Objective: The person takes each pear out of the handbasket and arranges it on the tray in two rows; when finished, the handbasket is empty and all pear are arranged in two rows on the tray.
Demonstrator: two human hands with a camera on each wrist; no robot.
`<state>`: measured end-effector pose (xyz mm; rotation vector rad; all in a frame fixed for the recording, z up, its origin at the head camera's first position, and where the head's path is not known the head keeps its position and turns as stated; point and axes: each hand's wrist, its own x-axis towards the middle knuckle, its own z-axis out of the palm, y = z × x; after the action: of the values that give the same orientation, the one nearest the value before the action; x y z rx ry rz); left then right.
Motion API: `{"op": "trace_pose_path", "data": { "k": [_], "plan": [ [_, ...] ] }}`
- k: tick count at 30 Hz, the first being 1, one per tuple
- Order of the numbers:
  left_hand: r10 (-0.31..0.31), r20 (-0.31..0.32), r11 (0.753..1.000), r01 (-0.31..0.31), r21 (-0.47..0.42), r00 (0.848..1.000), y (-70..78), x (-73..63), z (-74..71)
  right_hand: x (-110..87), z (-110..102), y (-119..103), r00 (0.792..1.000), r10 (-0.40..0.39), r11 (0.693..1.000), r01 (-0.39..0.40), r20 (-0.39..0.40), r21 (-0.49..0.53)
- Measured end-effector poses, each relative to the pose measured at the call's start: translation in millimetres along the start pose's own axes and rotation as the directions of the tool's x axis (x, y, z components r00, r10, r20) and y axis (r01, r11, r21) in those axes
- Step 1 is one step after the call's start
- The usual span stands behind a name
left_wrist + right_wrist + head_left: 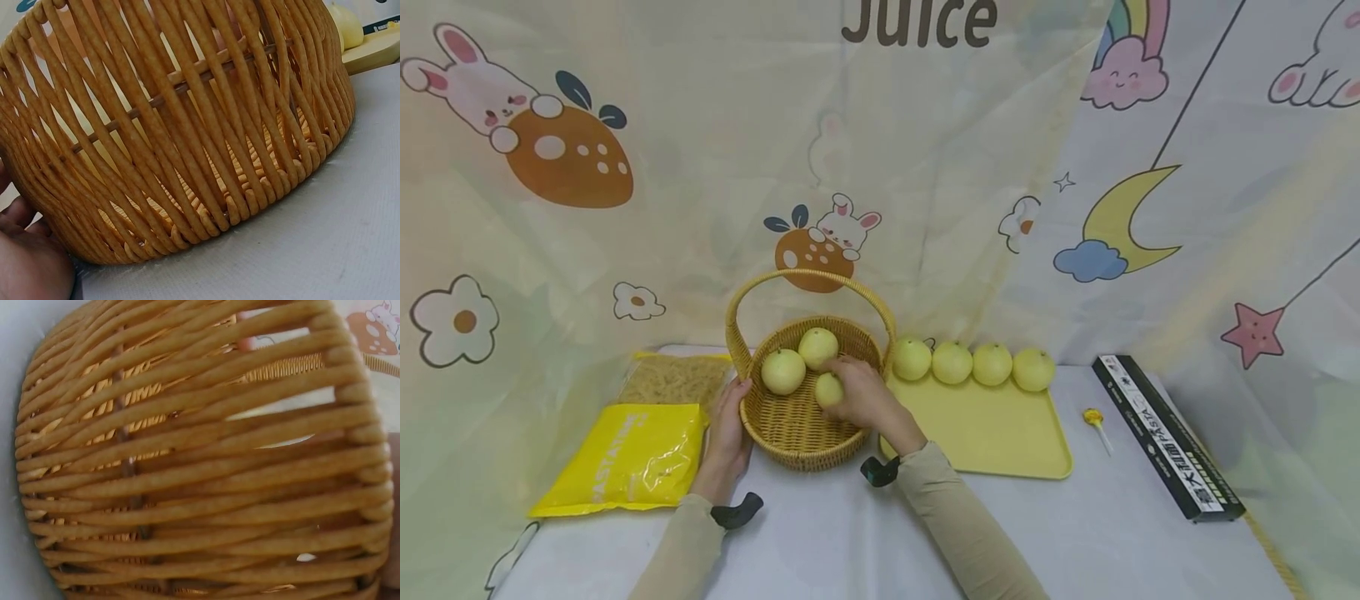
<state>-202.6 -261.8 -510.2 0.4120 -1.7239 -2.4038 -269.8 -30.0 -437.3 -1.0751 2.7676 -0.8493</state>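
Note:
A wicker basket (pixel 808 450) with a tall arched handle stands on the table, and two round yellow-green apples (pixel 783 372) lie in its left and back part. My left hand (pixel 727 429) holds the basket's left side near the handle's base; in the left wrist view that hand (pixel 30 253) lies against the weave. Reaching in over the right rim, my right hand (pixel 863 393) grips another apple (pixel 829 390) low inside the basket. The basket's wall (pixel 206 469) hides the right hand's fingers in the right wrist view.
Right of the basket is a yellow tray (pixel 992 446) with several apples (pixel 992 364) in a row along its back edge. A lollipop (pixel 1093 417) and a long black pasta box (pixel 1168 437) lie farther right. Yellow pasta bags (pixel 625 454) lie left.

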Motion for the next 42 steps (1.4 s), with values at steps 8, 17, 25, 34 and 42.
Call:
{"op": "trace_pose_path", "data": {
  "k": [8, 17, 25, 34, 42],
  "plan": [
    [0.002, 0.004, 1.000, -0.002, -0.026, 1.000, -1.1, -1.0, 0.4, 0.7, -2.2, 6.6, 0.996, -0.091, 0.995, 0.090, 0.018, 0.040],
    [0.000, 0.013, 1.000, 0.000, -0.013, 1.000, 1.1, -1.5, 1.9, -2.2, -12.3, 9.6, 0.992, -0.122, 0.935, 0.130, -0.045, 0.330],
    [0.003, 0.015, 1.000, -0.003, -0.011, 1.000, 2.2, -1.6, 3.3, -9.7, -21.7, 4.3, 0.994, -0.080, 0.889, 0.103, -0.069, 0.446],
    [-0.002, 0.017, 1.000, 0.003, -0.024, 1.000, 3.7, -2.4, 2.2, -29.7, -39.1, -6.1, 0.985, -0.097, 0.796, 0.162, -0.141, 0.584],
    [0.002, 0.027, 1.000, -0.002, -0.018, 1.000, 2.2, -2.2, 0.6, -50.7, -61.6, 0.2, 0.973, -0.107, 0.737, 0.214, -0.203, 0.641]
  ]
}}
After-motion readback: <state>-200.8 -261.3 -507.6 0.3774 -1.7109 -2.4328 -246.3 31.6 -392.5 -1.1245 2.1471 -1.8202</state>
